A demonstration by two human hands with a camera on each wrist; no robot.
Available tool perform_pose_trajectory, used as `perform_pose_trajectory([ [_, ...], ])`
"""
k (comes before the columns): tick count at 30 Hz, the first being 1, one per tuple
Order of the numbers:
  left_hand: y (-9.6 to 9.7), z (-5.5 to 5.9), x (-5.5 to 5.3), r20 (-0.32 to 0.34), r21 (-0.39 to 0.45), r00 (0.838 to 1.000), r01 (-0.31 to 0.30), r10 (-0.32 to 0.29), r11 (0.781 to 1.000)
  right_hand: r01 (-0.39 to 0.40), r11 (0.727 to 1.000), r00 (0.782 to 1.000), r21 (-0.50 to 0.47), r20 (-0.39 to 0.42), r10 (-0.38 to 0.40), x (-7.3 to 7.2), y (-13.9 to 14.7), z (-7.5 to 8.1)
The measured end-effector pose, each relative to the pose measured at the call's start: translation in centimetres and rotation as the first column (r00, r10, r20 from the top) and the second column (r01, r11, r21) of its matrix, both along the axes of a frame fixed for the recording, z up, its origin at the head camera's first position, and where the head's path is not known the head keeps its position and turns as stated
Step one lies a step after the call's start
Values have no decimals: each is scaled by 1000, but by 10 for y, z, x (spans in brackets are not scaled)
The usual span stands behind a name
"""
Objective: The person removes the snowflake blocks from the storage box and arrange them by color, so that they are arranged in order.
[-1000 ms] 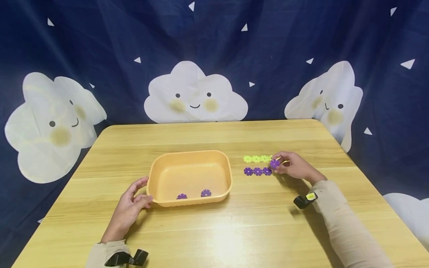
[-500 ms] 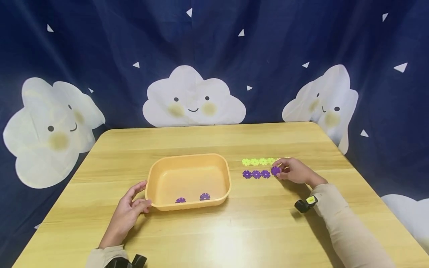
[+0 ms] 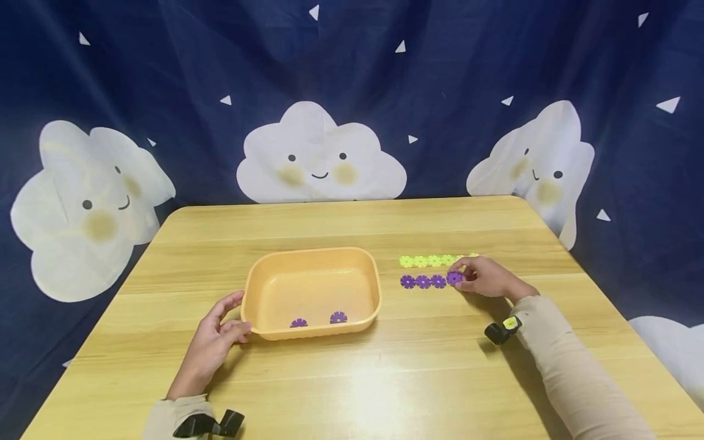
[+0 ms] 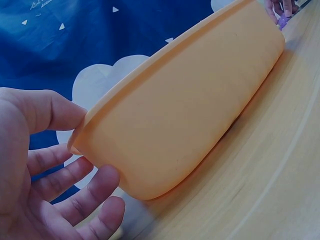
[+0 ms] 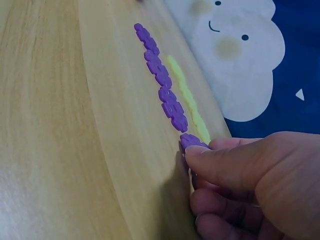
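My right hand (image 3: 486, 278) pinches a purple snowflake disc (image 3: 454, 278) between thumb and fingers. It is at the right end of a row of three purple snowflake discs (image 3: 423, 282) lying on the table. In the right wrist view, the pinched disc is right at the row's near end, slightly tilted. Behind it runs a row of yellow-green snowflake discs (image 3: 420, 261), partly hidden by my fingers. My left hand (image 3: 211, 339) holds the left end of an orange plastic basin (image 4: 175, 110), thumb on the rim, fingers by the outer wall. Two purple discs (image 3: 338, 317) show inside, partly hidden by the front rim.
The wooden table (image 3: 352, 385) has rounded far corners. A dark blue curtain (image 3: 352, 61) with white clouds and small triangles hangs right behind it. The basin's right wall stands a short way left of the two disc rows.
My right hand has lowered the pinched purple disc slightly to the right and down, to the end of the purple row. More of the yellow-green row shows. My left hand stays at the basin.
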State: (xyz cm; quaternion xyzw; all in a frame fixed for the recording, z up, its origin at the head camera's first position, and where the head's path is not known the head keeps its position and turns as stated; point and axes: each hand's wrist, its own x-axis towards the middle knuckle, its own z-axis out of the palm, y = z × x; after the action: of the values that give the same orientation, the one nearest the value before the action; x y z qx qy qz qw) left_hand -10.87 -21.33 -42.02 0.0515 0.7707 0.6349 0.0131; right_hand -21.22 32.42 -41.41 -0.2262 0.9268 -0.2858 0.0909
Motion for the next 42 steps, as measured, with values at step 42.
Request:
perform_pose_trajectory([
  [42, 0, 2, 1, 15, -20, 1000, -7, 8, 1000, -94, 984, 994, -148, 41, 101, -8, -39, 38],
])
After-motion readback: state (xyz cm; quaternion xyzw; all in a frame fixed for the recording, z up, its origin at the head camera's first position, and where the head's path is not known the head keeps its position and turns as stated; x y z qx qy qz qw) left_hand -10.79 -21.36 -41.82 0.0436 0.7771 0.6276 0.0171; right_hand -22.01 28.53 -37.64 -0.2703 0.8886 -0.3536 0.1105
